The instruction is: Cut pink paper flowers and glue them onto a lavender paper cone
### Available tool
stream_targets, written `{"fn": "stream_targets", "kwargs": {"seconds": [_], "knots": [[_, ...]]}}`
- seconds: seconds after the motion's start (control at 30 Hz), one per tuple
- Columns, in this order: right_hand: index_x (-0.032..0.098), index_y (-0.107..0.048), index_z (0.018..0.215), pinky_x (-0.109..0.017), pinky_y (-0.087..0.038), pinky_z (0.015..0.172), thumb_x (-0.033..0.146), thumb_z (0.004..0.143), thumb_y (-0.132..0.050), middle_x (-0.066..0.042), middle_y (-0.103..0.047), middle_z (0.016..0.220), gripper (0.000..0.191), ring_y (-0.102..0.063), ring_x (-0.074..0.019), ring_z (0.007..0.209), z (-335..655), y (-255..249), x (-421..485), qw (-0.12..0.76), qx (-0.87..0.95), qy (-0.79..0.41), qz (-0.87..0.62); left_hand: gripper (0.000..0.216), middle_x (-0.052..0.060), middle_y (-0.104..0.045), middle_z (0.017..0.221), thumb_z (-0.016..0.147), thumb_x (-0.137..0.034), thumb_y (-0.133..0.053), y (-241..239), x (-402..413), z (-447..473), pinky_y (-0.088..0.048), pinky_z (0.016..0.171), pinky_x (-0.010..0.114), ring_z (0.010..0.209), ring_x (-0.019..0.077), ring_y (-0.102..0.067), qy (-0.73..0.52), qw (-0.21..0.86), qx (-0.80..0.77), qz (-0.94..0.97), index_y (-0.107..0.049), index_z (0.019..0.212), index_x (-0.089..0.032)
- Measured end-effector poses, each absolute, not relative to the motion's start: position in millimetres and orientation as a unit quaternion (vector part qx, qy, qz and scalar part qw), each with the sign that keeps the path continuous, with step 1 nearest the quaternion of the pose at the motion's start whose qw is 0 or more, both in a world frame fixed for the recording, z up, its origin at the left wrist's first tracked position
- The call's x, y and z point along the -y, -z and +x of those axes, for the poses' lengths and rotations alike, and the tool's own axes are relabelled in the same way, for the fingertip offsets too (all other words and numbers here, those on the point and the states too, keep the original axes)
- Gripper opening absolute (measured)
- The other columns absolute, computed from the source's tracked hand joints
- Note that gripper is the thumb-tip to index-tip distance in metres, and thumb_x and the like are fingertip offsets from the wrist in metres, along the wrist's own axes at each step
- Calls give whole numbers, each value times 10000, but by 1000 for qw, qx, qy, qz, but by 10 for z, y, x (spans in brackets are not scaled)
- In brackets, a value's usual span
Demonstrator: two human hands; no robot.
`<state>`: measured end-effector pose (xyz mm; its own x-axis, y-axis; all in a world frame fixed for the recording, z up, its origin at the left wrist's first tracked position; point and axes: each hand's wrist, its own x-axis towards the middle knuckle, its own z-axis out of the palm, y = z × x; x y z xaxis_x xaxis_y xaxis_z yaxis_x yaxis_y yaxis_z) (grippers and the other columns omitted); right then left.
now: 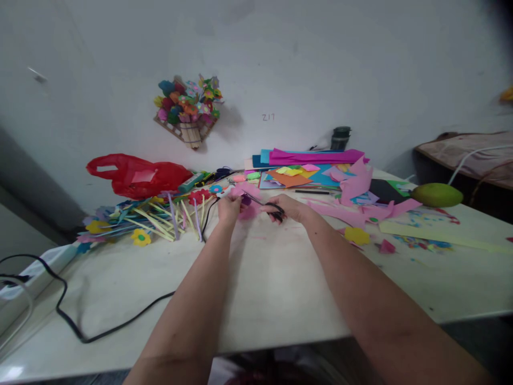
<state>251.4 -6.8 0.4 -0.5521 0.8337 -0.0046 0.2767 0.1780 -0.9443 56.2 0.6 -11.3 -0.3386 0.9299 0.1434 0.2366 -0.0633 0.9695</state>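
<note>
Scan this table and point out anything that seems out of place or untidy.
The green fruit, probably a mango, looks odd near the table's right end: it is food among craft supplies. Small coloured scraps lie scattered in front of it, looking messy.

Red bag (160,174), pwr strip (38,278) L; grn fruit (437,194) R; jar (340,140) nr wall (280,64)

The forearms (200,289) are bare, the right bearing a small mole (316,233).
</note>
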Motion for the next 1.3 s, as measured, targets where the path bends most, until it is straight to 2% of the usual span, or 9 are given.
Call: {"fn": "stream_targets", "kwargs": {"seconds": [0.2, 0.33, 0.47, 0.57, 0.63, 0.7, 0.8, 1.03, 1.3], "knots": [[148, -529, 640, -191, -286, 364, 371, 821, -588, -9, -613, 540, 293, -508, -70, 376, 2583, -52, 105, 346, 704, -532, -319, 220, 3, -576, 509, 776, -227, -560, 0, 124, 504, -346, 423, 203, 378, 71, -432, -564, 389, -566, 458, -527, 570, -156], [153, -528, 655, -195, -279, 356, 385, 800, -604, -11, -618, 544, 284, -511, -76, 379, 2572, -9, 67, 365, 687, -540, -321, 155, 3, -587, 523, 736, -235, -605, -8, 157, 445, -341, 424, 193, 396, 70, -465, -523, 469, -545, 457, -556, 608, -161], [150, -551, 663, -203, -265, 345, 421, 773, -624, -9, -612, 536, 301, -512, -81, 374, 2558, 30, 16, 416, 667, -524, -328, 201, 20, -591, 527, 727, -277, -628, -25, 190, 426, -378, 455, 207, 423, 77, -497, -494, 485, -549, 469, -577, 585, -144], [151, -559, 656, -208, -243, 330, 451, 764, -626, -7, -602, 522, 326, -502, -79, 363, 2557, 32, -4, 465, 642, -500, -348, 169, 21, -642, 598, 630, -245, -736, -59, 248, 457, -397, 481, 208, 450, 80, -532, -441, 507, -528, 520, -651, 719, -129], [155, -553, 653, -205, -237, 323, 463, 756, -636, -6, -596, 510, 334, -500, -79, 360, 2554, 25, -1, 476, 629, -495, -363, 306, 32, -674, 636, 606, -221, -760, -71, 280, 497, -403, 478, 213, 448, 89, -544, -408, 517, -527, 536, -684, 886, -125], [156, -554, 656, -199, -236, 318, 471, 746, -653, -7, -597, 509, 342, -507, -80, 361, 2545, 16, 12, 472, 626, -497, -372, 275, 27, -658, 592, 651, -215, -731, -66, 289, 548, -390, 461, 208, 422, 85, -523, -421, 500, -537, 533, -682, 899, -108], [154, -558, 647, -189, -244, 311, 471, 744, -672, -8, -592, 506, 351, -515, -81, 364, 2509, 10, 34, 455, 631, -497, -384, 108, -3, -585, 489, 741, -211, -654, -31, 258, 637, -362, 432, 199, 379, 73, -480, -478, 438, -565, 510, -651, 732, -104], [172, -584, 700, -188, -423, 365, 394, 757, -732, 23, -555, 477, 273, -486, -78, 360, 2384, 54, -29, 461, 602, -471, -451, 150, -16, -578, 488, 805, -217, -569, 85, 122, 760, -359, 424, 203, 375, 92, -500, -532, 375, -593, 473, -685, 813, -122], [157, -582, 677, -184, -403, 339, 345, 758, -760, 27, -564, 437, 271, -481, -81, 323, 2331, 81, -9, 407, 609, -495, -467, 180, 2, -595, 504, 805, -216, -555, 136, 44, 815, -376, 441, 198, 400, 94, -506, -536, 337, -579, 514, -681, 731, -112]]}}
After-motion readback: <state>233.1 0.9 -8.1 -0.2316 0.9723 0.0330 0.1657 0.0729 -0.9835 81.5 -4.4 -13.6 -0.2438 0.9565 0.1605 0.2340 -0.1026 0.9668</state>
